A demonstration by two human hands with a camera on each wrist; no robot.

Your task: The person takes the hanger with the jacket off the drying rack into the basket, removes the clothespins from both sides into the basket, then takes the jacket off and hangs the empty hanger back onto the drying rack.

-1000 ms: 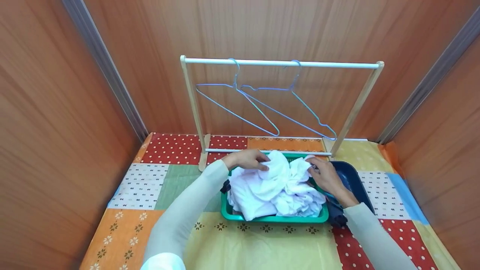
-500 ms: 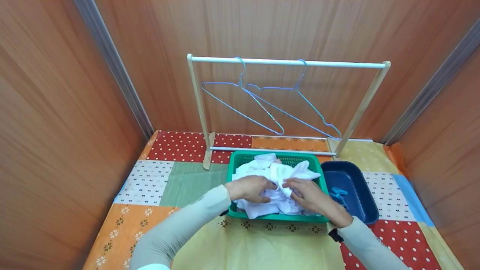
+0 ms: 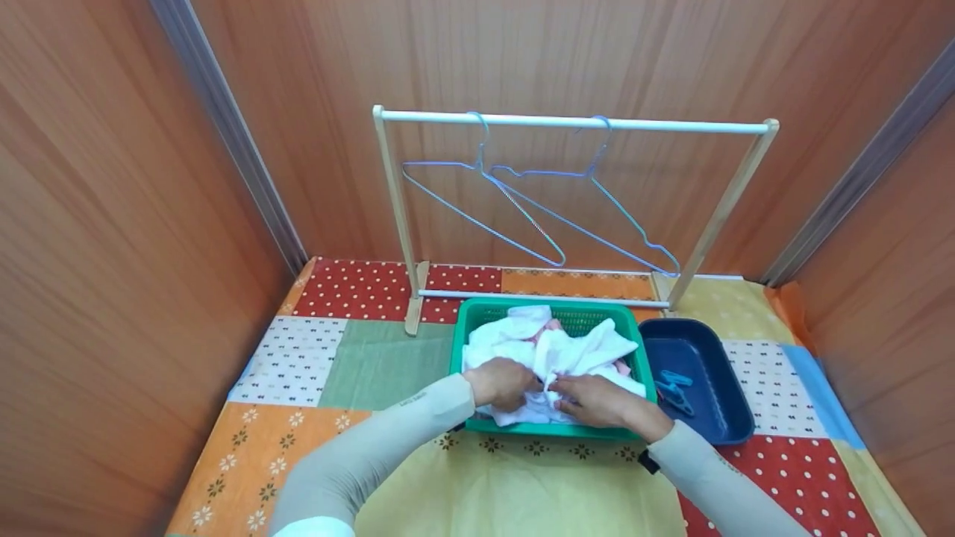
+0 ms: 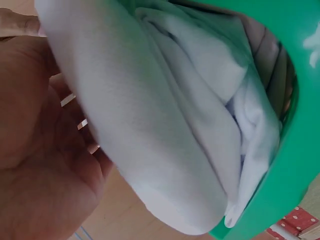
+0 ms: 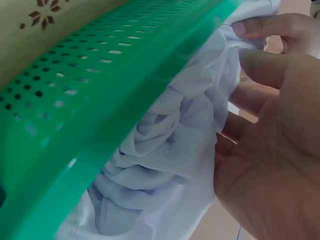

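White cloth [image 3: 574, 352] lies bunched in a green plastic basket [image 3: 548, 430], a little pink showing among its folds. My left hand [image 3: 507, 383] pinches the cloth near the basket's front; the left wrist view has the thumb at the top edge of a fold of the cloth [image 4: 145, 125] and fingers behind. Close beside it, my right hand [image 3: 600, 403] pinches the same cloth [image 5: 170, 155] between thumb and fingers. In the right wrist view the thumbs of both hands come near each other at the cloth's edge. The fingertips are partly hidden by fabric.
Behind the basket stands a rack with a white rail [image 3: 537, 119], and two blue wire hangers [image 3: 485, 218] hang from it. A dark blue tray [image 3: 716, 373] with light blue clothes pegs [image 3: 675, 388] sits to the right. A patchwork tablecloth [image 3: 373, 365] covers the table; wood-grain panels enclose it.
Both hands have come down and toward each other from the raised cloth to the front of the basket. The cloth has settled lower, exposing the basket's back wall and the pegs in the tray.
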